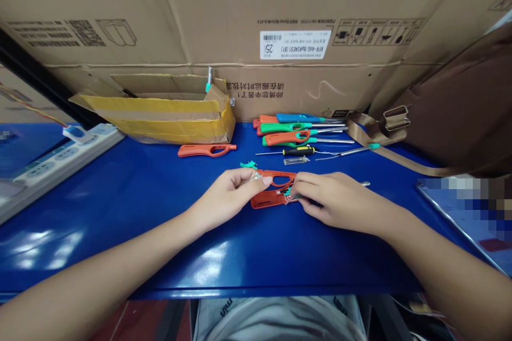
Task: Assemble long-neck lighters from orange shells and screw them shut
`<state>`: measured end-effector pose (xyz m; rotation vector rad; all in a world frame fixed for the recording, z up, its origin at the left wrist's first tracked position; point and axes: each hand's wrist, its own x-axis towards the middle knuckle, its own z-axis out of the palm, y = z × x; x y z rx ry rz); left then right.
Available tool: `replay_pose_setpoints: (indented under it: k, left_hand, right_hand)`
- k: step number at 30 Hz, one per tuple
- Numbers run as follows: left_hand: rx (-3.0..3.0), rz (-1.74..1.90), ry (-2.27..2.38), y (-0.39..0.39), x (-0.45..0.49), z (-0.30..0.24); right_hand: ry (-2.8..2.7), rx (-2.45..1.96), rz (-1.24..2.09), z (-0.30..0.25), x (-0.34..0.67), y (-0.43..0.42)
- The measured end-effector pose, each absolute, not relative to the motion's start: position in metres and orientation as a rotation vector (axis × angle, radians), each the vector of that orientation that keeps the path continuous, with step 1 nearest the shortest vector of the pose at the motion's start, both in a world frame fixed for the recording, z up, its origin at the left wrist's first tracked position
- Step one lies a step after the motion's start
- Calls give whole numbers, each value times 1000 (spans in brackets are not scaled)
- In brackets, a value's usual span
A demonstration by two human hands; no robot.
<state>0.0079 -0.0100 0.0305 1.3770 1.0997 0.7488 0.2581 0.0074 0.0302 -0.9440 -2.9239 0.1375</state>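
Two halves of an orange-red lighter casing (267,201) lie open on the blue table, with green parts and thin wires in the nearer half. My left hand (236,186) pinches a small clear piece (252,179) above the casing's left end; its exact kind is partly hidden by the fingers. My right hand (324,194) is closed over the casing's right end, its fingertips by the green parts, and a metal tip (365,184) shows beyond the knuckles. Just behind lie a green trigger piece (248,164), a clear fuel tank (296,160) and a metal lighter tube (356,151).
Several assembled lighters (288,138) are piled at the back, behind a black-and-yellow screwdriver (298,151). An orange casing (206,150) lies left, before a yellow-taped cardboard box (168,120). A power strip (60,162) runs along the left; brown strap (408,162) and a tablet-like device (464,218) are right.
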Motion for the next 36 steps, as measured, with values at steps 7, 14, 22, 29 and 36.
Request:
replay_pose_setpoints:
  k: [7, 14, 22, 29, 36]
  left_hand:
    - [1463, 770, 1090, -10, 9, 29]
    - [1667, 820, 1171, -10, 7, 22]
    - [1830, 712, 1115, -17, 5, 29]
    - [1996, 609, 1025, -19, 6, 29]
    - [2050, 617, 1033, -13, 6, 16]
  right_hand:
    - [-2913, -933, 108, 31, 257, 8]
    - [-2891, -970, 213, 32, 257, 8]
    - [-2502, -1080, 611, 27, 253, 10]
    - [-1852, -1338, 1568, 26, 247, 15]
    - [-1806, -1313, 1598, 23, 243, 14]
